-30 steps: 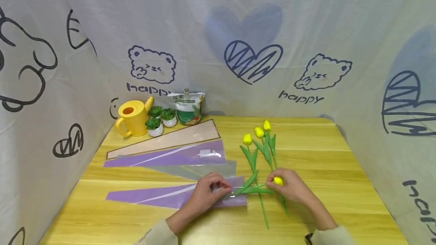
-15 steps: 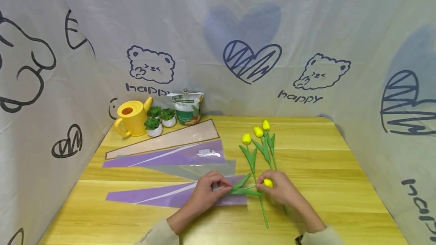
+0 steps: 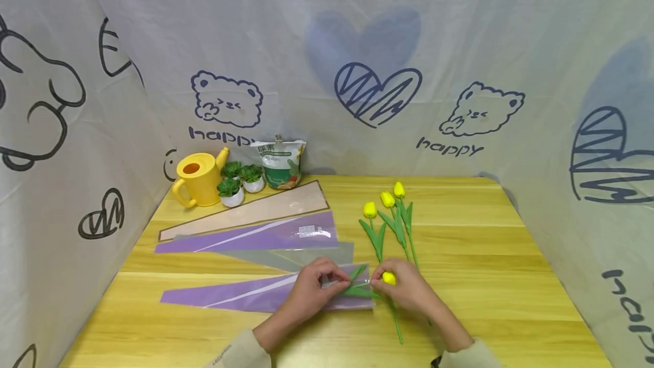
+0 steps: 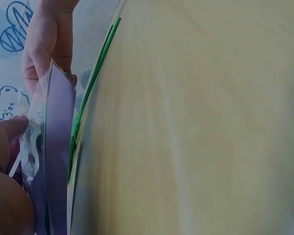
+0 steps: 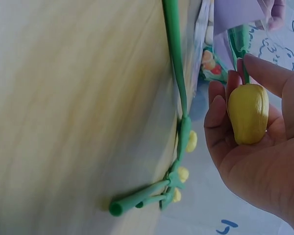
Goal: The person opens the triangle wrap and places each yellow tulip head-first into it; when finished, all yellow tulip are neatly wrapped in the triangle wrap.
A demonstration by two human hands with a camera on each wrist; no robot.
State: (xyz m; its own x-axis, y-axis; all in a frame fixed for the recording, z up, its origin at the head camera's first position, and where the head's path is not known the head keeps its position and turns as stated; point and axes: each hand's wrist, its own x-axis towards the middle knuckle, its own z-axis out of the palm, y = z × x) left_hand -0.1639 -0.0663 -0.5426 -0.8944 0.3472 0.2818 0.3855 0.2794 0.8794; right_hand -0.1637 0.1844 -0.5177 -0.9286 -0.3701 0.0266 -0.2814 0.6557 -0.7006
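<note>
My right hand (image 3: 403, 289) pinches an artificial yellow tulip (image 3: 389, 278) by the stem just under its bloom; in the right wrist view the bloom (image 5: 248, 113) sits against the palm. The tulip's stem points left, and its green leaves (image 3: 360, 290) lie partly within the wide end of a purple flower sleeve (image 3: 230, 295). At that end my left hand (image 3: 319, 288) pinches the sleeve's clear film between thumb and fingers. The left wrist view shows the sleeve (image 4: 60, 127) standing somewhat open, with the right hand (image 4: 49, 41) beyond it. The stem's lower end is hidden.
Several more yellow tulips (image 3: 370, 209) lie right of centre, one stem passing beneath my right hand. Behind the hands lie another purple sleeve (image 3: 276, 234) and a beige one (image 3: 255, 209). A yellow watering can (image 3: 200, 183), small potted succulents (image 3: 231, 191) and a bag (image 3: 282, 166) stand back left.
My right hand has moved left with the tulip, and its leaves have gone further into the sleeve's mouth. The left hand has stayed nearly in place, holding the film.
</note>
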